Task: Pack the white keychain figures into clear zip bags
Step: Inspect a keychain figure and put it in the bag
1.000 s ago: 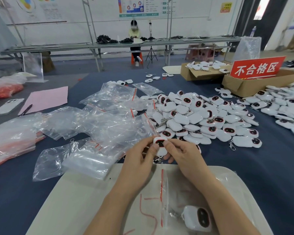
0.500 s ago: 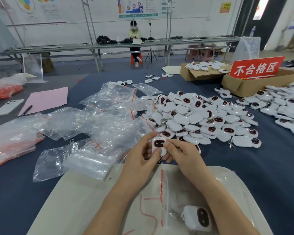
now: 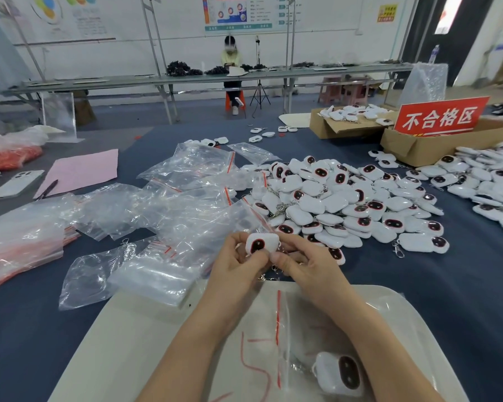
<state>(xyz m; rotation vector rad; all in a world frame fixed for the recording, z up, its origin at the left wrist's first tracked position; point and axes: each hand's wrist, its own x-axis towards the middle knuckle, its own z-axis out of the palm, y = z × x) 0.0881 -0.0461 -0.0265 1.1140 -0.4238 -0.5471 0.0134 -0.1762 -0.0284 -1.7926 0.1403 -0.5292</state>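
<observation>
Held figure: a white keychain figure (image 3: 260, 243) sits between both hands, dark face toward the camera and tilted, just above the far edge of the white board (image 3: 122, 343).
Left hand (image 3: 235, 265): fingers curled, thumb and fingertips pinching the left and lower side of the figure.
Right hand (image 3: 311, 265): fingers curled, thumb and forefinger pinching the figure's right side; bits of metal chain (image 3: 274, 268) show under the hands, but what holds them I cannot tell.
Packed bag: a clear zip bag (image 3: 279, 323) with a red seal line lies on the board between the forearms, with one bagged figure (image 3: 339, 372) in its near right part.
Loose figures: a big pile of figures (image 3: 346, 204) lies on the blue table (image 3: 462, 291), just far and right of the hands; a second heap (image 3: 482, 181) lies at the right edge.
Empty bags: crumpled empty zip bags (image 3: 186, 204) spread left of the pile, touching its left edge; a flat stack of bags (image 3: 21, 242) lies at the far left.
Boxes: a cardboard box (image 3: 413, 147) with a red sign (image 3: 440, 117) stands far right; beside it, a smaller box (image 3: 331, 127) holds more figures.
Left side: a phone (image 3: 18, 182), a pink sheet (image 3: 82, 169) and a pen (image 3: 48, 189).
Background: a seated person (image 3: 231, 56) at a long bench (image 3: 186, 79).
</observation>
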